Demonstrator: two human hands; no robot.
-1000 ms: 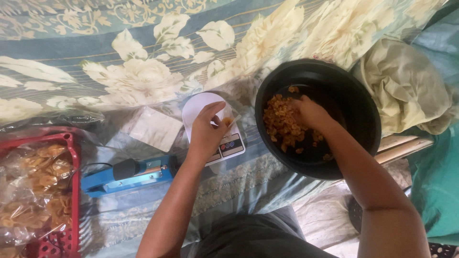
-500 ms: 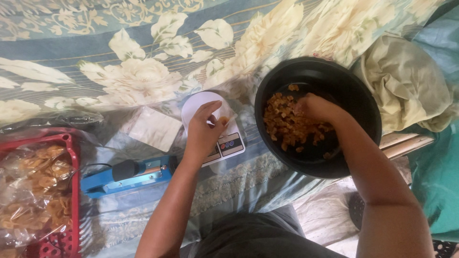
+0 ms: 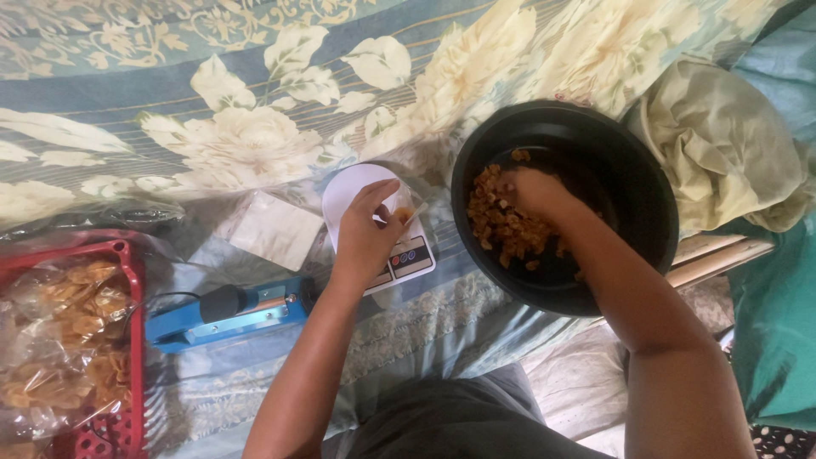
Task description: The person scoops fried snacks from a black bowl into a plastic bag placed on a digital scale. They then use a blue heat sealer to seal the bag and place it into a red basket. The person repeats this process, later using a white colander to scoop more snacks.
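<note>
Black bowl (image 3: pixel 646 187) of brown snacks (image 3: pixel 501 225) beside white scale (image 3: pixel 348 187)

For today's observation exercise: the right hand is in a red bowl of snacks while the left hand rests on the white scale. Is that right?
Not quite. The head view shows the bowl is black, not red. The right hand is in its snacks, the left hand on the white scale.

A bed with a floral sheet (image 3: pixel 212 127) carries a black bowl (image 3: pixel 646 195), white scale (image 3: pixel 353 183), blue sealer (image 3: pixel 229 313), red basket (image 3: pixel 127 280) and 1 clear bag (image 3: pixel 276 229).
</note>
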